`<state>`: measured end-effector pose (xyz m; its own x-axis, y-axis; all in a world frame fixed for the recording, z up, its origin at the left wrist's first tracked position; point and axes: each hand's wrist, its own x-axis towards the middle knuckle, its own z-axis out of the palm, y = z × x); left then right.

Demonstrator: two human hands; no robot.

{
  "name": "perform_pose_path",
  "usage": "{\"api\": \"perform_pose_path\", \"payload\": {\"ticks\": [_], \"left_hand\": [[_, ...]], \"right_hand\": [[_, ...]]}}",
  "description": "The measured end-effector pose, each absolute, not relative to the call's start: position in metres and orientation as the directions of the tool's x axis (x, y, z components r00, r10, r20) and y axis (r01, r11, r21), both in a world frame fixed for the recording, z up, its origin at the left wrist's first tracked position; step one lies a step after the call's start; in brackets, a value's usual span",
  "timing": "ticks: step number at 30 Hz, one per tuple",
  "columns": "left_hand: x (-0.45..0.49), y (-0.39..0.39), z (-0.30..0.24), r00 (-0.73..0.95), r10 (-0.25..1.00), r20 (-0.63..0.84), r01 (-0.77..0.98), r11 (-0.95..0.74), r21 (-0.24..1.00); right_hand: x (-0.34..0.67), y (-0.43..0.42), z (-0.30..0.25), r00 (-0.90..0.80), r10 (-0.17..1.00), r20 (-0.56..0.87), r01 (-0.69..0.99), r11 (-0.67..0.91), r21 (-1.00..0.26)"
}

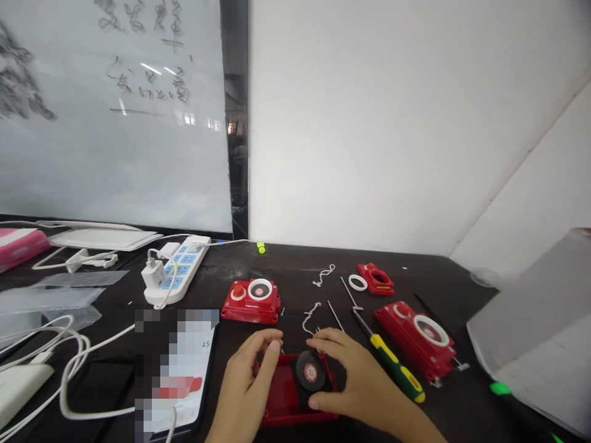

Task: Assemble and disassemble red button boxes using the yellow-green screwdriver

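Far beyond the open red plastic housing (281, 409), a whiteboard with handwriting (111, 111) stands behind the black tabletop (295, 271) that carries the housing. The housing sits at the table's near edge, its long axis running roughly left to right, though your hands hide much of it.

Your left hand (247, 381) comes up on the housing's left side, fingers curled inward. Your right hand (355, 381) reaches in from its right, arched over it with the fingers spread. The hands are apart, with the disc between them, and you cannot tell whether either one is gripping.

Behind the housing lies a red box with a round red button and a white ring (252, 301). To its right is a larger red box with a white ring (415, 338), and a yellow-and-green screwdriver (392, 363) lies between that box and your right hand, its tip pointing away from you.

Inside the housing, a round black disc with a red-and-white centre (310, 372) faces up, just beneath your right fingers. A loose white cord (310, 317) lies just behind the housing.
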<state>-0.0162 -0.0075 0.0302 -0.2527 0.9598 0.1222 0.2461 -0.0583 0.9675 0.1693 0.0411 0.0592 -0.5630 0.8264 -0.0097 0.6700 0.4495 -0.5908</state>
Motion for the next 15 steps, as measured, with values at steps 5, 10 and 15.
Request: {"api": "perform_pose_path", "payload": {"ticks": [5, 10, 15], "left_hand": [[-0.0167, -0.0069, 0.0286, -0.243, 0.963, 0.116, 0.26, -0.05, 0.964], [-0.0171, -0.0071, 0.0286, -0.229, 0.968, 0.102, 0.267, -0.038, 0.963], [-0.0174, -0.007, 0.0295, -0.238, 0.964, 0.118, 0.278, -0.049, 0.959]], "right_hand": [[0.1697, 0.0382, 0.056, -0.553, 0.833, 0.017, 0.668, 0.455, -0.588], [0.1696, 0.0398, 0.053, -0.549, 0.835, 0.018, 0.663, 0.448, -0.6], [0.171, 0.0397, 0.0532, -0.544, 0.838, 0.036, 0.629, 0.436, -0.644]]}}
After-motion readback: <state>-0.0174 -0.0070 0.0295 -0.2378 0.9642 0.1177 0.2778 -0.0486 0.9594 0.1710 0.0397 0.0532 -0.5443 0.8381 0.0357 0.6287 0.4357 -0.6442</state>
